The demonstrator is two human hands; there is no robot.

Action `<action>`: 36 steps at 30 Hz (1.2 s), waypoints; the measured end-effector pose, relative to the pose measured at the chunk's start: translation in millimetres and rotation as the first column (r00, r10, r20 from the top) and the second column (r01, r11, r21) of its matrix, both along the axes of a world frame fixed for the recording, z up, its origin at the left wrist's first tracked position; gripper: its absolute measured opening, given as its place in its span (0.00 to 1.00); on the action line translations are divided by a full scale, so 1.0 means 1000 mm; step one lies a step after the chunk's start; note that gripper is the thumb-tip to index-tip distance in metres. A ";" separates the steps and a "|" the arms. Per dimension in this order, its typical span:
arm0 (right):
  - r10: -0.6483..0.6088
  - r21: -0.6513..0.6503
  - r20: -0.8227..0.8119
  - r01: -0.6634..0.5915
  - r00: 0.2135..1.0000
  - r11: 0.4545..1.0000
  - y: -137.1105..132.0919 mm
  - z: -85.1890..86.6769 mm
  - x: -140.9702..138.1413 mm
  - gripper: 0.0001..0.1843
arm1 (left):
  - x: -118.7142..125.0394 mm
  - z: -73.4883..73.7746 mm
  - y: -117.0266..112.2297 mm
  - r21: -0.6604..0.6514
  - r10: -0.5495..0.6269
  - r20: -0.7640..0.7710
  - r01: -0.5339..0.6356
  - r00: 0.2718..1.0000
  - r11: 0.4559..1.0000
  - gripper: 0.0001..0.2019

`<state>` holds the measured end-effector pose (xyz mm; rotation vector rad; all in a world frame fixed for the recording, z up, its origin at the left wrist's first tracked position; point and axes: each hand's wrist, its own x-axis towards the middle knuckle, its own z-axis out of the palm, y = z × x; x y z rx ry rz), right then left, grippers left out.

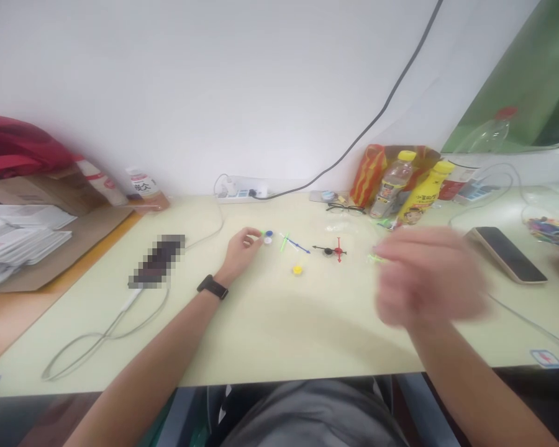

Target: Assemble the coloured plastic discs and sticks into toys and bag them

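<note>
My left hand (245, 248), with a black watch on the wrist, rests on the table with thumb and fingers pinched at a small green piece, mostly hidden. Touching or right beside its fingertips are a blue round piece (269, 233) and a white one (268, 241). My right hand (431, 276), smeared by motion, is curled above the table, with a small green plastic piece (376, 258) at its fingertips. Between the hands lie a green cross-shaped piece (284, 242), a blue arrow-tipped stick (300, 246), black and red arrow-tipped pieces (338, 251) and a yellow round piece (297, 270).
A phone (161, 261) with a white cable lies left; another phone (510, 254) lies right. Glasses (345, 208), a clear bottle (394, 185) and a yellow bottle (423, 195) are behind. A power strip (242, 191) runs along the wall. Colourful pieces (552, 230) lie far right.
</note>
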<state>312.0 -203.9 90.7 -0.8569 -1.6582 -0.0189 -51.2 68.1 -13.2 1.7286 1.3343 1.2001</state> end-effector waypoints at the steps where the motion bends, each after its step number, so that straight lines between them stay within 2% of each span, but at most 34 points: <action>1: 0.013 0.001 0.063 -0.013 0.998 1.000 0.035 -0.005 -0.018 0.06 | 0.001 0.001 -0.002 0.013 -0.005 -0.011 0.006 1.000 1.000 0.18; 2: 0.026 -0.013 0.150 -0.024 0.988 1.000 0.072 -0.012 -0.036 0.04 | 0.002 0.001 -0.003 0.028 -0.012 -0.028 0.012 1.000 1.000 0.18; 4: 0.051 -0.079 0.341 -0.026 0.939 0.997 0.137 -0.033 -0.064 0.06 | 0.004 0.002 -0.004 0.063 -0.019 -0.070 0.024 0.997 0.998 0.17; 5: 0.072 -0.134 0.425 -0.016 0.902 0.991 0.160 -0.045 -0.073 0.07 | 0.004 0.001 -0.005 0.085 -0.021 -0.092 0.029 0.996 0.996 0.16; 7: 0.143 -0.242 0.512 -0.017 0.847 0.970 0.183 -0.066 -0.082 0.09 | 0.005 0.001 -0.005 0.129 -0.025 -0.137 0.043 0.990 0.991 0.15; 9: 0.218 -0.322 0.540 -0.039 0.813 0.946 0.183 -0.079 -0.084 0.11 | 0.005 0.000 -0.004 0.160 -0.025 -0.173 0.053 0.985 0.986 0.13; 11: 0.266 -0.372 0.527 -0.062 0.807 0.926 0.176 -0.084 -0.083 0.12 | 0.006 -0.001 -0.004 0.174 -0.023 -0.198 0.058 0.980 0.983 0.13; 17: 0.278 -0.435 0.460 -0.059 0.843 0.898 0.170 -0.085 -0.085 0.14 | 0.006 -0.001 -0.005 0.193 -0.028 -0.258 0.081 0.966 0.978 0.12; 22: 0.281 -0.459 0.488 -0.031 0.826 0.888 0.170 -0.085 -0.083 0.23 | 0.007 0.003 -0.009 0.168 -0.049 -0.300 0.104 0.953 0.980 0.12; 25: 0.281 -0.459 0.493 -0.028 0.824 0.888 0.169 -0.085 -0.083 0.24 | 0.008 0.005 -0.012 0.138 -0.047 -0.328 0.096 0.944 0.986 0.14; 30: 0.270 -0.448 0.496 -0.023 0.825 0.894 0.169 -0.086 -0.083 0.18 | 0.008 0.004 -0.011 0.125 -0.038 -0.371 0.090 0.928 0.988 0.15; 36: 0.285 -0.435 0.450 -0.071 0.846 0.898 0.173 -0.086 -0.079 0.03 | 0.008 0.003 -0.010 0.166 -0.061 -0.360 0.129 0.931 0.978 0.11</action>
